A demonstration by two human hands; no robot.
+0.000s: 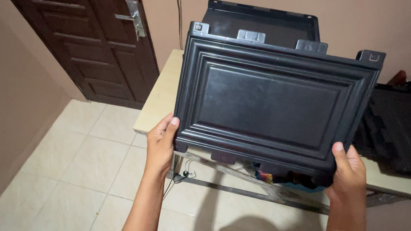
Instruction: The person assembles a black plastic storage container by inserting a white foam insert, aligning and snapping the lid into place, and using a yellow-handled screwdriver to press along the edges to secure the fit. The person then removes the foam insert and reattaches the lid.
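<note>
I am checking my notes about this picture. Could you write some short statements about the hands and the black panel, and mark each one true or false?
1. Both hands hold the black panel by its lower corners. True.
2. The left hand is empty. False: it grips the panel's lower left corner.
3. The panel lies flat on the floor. False: it is held up in front of the table.
4. A dark wooden door stands to the left. True.
5. The right hand holds the panel's top edge. False: it grips the lower right corner.
</note>
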